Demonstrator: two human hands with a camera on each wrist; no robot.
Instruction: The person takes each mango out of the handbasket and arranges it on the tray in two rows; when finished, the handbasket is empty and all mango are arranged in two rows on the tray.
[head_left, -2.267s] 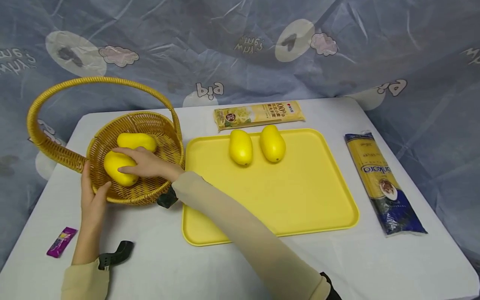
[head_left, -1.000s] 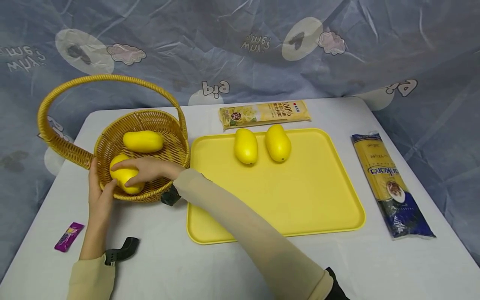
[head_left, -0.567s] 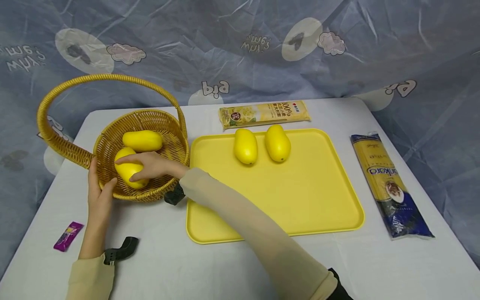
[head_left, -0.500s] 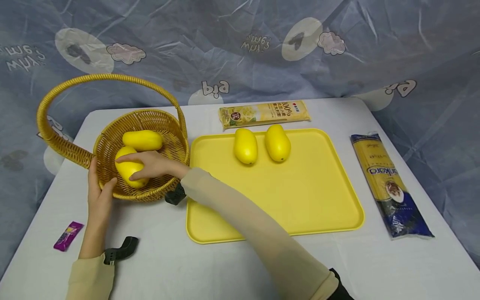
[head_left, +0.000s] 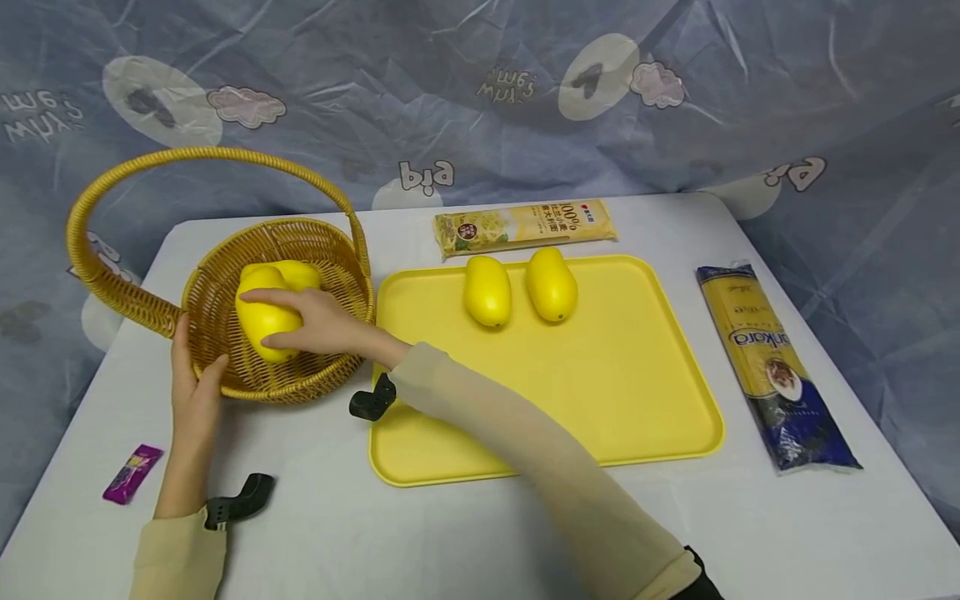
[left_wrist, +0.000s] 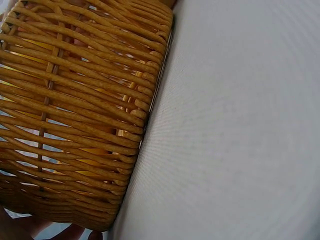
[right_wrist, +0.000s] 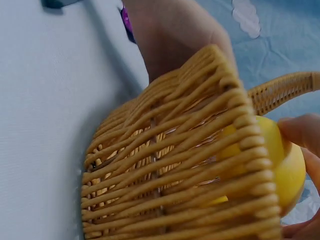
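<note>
In the head view a wicker basket [head_left: 330, 379] with a tall arched handle stands at the left. My left hand [head_left: 193, 408] grips its near-left rim. Inside the basket my right hand [head_left: 322, 321] holds a yellow oval fruit [head_left: 262, 321] between thumb and fingers, and a second yellow fruit [head_left: 300, 273] lies partly hidden behind it. The right wrist view shows the held fruit [right_wrist: 292, 180] at the basket's rim, with fingers around it. Woven basket wall [left_wrist: 75, 100] fills the left of the left wrist view, fingertips at its bottom edge.
A yellow tray [head_left: 585, 400] lies right of the basket, with two yellow fruits [head_left: 487, 292] near its far edge. Behind it is a pasta packet [head_left: 525, 227]; a blue and yellow packet [head_left: 780, 371] lies far right. A small purple packet [head_left: 132, 473] lies near my left forearm.
My right hand has raised the gripped fruit from the near-left part of the basket, moving it up and right, so it overlaps the other fruit. My left hand stays on the rim.
</note>
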